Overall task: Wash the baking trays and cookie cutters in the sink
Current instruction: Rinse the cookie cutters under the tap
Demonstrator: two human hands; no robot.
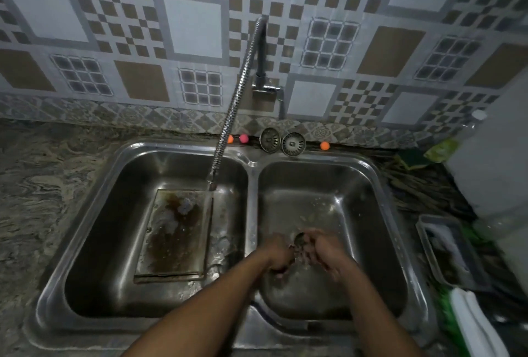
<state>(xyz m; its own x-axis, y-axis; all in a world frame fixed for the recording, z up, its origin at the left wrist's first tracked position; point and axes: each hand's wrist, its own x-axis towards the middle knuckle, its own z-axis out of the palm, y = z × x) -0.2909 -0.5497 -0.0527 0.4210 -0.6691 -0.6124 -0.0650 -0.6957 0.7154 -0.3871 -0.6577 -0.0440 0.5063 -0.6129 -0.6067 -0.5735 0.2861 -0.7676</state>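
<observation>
Hands (322, 254) in right basin (360, 214), dirty tray (174, 242) left

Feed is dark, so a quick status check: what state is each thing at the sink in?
Tray: flat in left basin, stained brown.
Hose: nozzle over tray's far corner; flow unclear.
Strainers: on back rim, not in drains.
Right hand: curled round a small round thing, likely a cutter; blurred.
Left hand: curled against it; grip unclear.
Side tray: on counter, holds something white.
</observation>
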